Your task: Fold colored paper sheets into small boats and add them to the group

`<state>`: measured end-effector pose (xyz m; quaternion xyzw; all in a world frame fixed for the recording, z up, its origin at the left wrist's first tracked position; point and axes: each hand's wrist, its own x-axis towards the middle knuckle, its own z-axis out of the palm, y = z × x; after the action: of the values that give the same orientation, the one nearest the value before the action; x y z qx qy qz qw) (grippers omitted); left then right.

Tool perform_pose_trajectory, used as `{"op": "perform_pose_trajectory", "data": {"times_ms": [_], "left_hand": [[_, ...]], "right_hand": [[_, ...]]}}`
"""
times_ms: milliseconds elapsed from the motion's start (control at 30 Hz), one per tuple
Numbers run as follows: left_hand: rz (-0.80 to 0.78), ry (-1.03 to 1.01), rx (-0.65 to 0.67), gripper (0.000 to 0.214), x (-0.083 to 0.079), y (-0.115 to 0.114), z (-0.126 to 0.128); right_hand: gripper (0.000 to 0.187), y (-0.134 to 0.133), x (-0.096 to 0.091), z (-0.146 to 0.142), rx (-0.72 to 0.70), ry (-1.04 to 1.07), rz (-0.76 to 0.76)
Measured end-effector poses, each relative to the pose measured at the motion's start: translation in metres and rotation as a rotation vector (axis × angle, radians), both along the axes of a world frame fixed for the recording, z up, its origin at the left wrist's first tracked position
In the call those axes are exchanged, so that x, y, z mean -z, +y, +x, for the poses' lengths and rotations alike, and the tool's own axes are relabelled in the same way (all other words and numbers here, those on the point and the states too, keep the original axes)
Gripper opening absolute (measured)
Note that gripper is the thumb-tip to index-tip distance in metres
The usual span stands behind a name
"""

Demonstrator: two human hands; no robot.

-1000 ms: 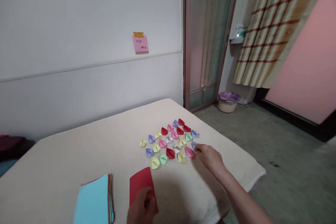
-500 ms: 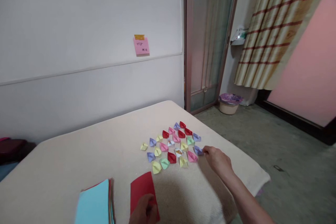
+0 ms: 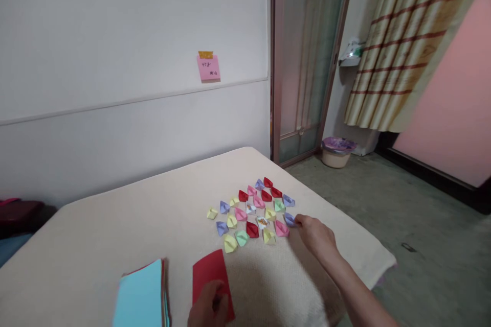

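Several small folded paper shapes (image 3: 253, 212) in red, pink, yellow, green and purple lie in rows on the cream-covered table (image 3: 115, 230). My right hand (image 3: 316, 237) reaches to the right edge of the group, its fingertips pinched at a purple folded piece (image 3: 289, 219). My left hand (image 3: 207, 309), at the bottom edge, presses its fingers down on a flat red paper sheet (image 3: 210, 276). A stack of paper sheets with a light blue top (image 3: 141, 296) lies left of the red sheet.
The table's right edge drops to a grey floor. A pink sticky note (image 3: 208, 66) hangs on the white wall. A glass door (image 3: 303, 56), a small bin (image 3: 337, 150) and a striped curtain (image 3: 406, 41) stand beyond the table.
My right hand has shifted slightly right along the edge of the folded pieces, onto the purple piece. The view tilted a little; my left hand stays on the red sheet.
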<state>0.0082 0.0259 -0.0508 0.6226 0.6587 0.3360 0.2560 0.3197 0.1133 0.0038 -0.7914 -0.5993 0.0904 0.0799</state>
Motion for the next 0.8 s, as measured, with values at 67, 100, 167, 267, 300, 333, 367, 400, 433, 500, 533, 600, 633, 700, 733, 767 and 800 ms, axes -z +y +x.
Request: {"op": "perform_pose_trajectory", "data": {"times_ms": [67,100,167,267,300,333,367,400,433,500,533,600,633,700,733,767,800], "left_hand": [[0.007,0.009,-0.038,0.028,-0.001,0.001,-0.009],[0.008,0.015,-0.060,0.028,-0.002,0.002,-0.014],[0.007,0.028,-0.096,0.029,-0.005,0.004,-0.024],[-0.006,0.046,-0.134,0.028,-0.013,0.006,-0.033],[-0.012,0.045,-0.142,0.028,-0.016,0.006,-0.034],[-0.020,0.041,-0.138,0.028,-0.018,0.006,-0.034],[-0.033,0.036,-0.127,0.027,-0.020,0.006,-0.034],[-0.043,0.034,-0.115,0.027,-0.022,0.005,-0.033],[-0.051,0.036,-0.099,0.027,-0.024,0.005,-0.031],[-0.043,0.055,-0.084,0.027,-0.024,0.003,-0.028],[-0.032,0.070,-0.081,0.027,-0.024,0.002,-0.026],[-0.002,0.111,-0.072,0.027,-0.023,0.000,-0.024],[0.008,0.136,-0.063,0.027,-0.022,-0.001,-0.023],[0.036,0.193,-0.049,0.028,-0.022,-0.002,-0.023],[0.039,0.222,-0.038,0.029,-0.023,-0.003,-0.023],[0.034,0.248,-0.030,0.029,-0.024,-0.003,-0.024],[0.021,0.270,-0.027,0.030,-0.026,-0.003,-0.026]], "right_hand": [[0.028,0.000,0.001,-0.005,-0.021,-0.001,-0.006],[0.028,0.000,0.002,-0.006,-0.028,-0.002,-0.008],[0.029,0.000,0.002,-0.008,-0.041,-0.005,-0.013],[0.028,-0.001,0.003,-0.014,-0.083,-0.001,-0.018],[0.027,-0.001,0.003,-0.017,-0.111,0.005,-0.020],[0.025,-0.002,0.004,-0.022,-0.147,0.013,-0.023],[0.024,-0.002,0.005,-0.027,-0.189,0.023,-0.023],[0.023,-0.003,0.007,-0.032,-0.230,0.032,-0.022],[0.023,-0.003,0.009,-0.037,-0.268,0.039,-0.019],[0.027,-0.003,0.013,-0.045,-0.321,0.045,-0.012],[0.029,-0.003,0.015,-0.048,-0.337,0.043,-0.010],[0.031,-0.002,0.019,-0.051,-0.357,0.032,-0.015],[0.030,-0.002,0.020,-0.052,-0.363,0.024,-0.021],[0.027,-0.001,0.022,-0.051,-0.371,0.010,-0.039],[0.026,-0.001,0.023,-0.050,-0.374,0.004,-0.046],[0.025,-0.001,0.023,-0.049,-0.376,0.000,-0.051],[0.024,-0.001,0.023,-0.048,-0.378,-0.003,-0.053]]}}
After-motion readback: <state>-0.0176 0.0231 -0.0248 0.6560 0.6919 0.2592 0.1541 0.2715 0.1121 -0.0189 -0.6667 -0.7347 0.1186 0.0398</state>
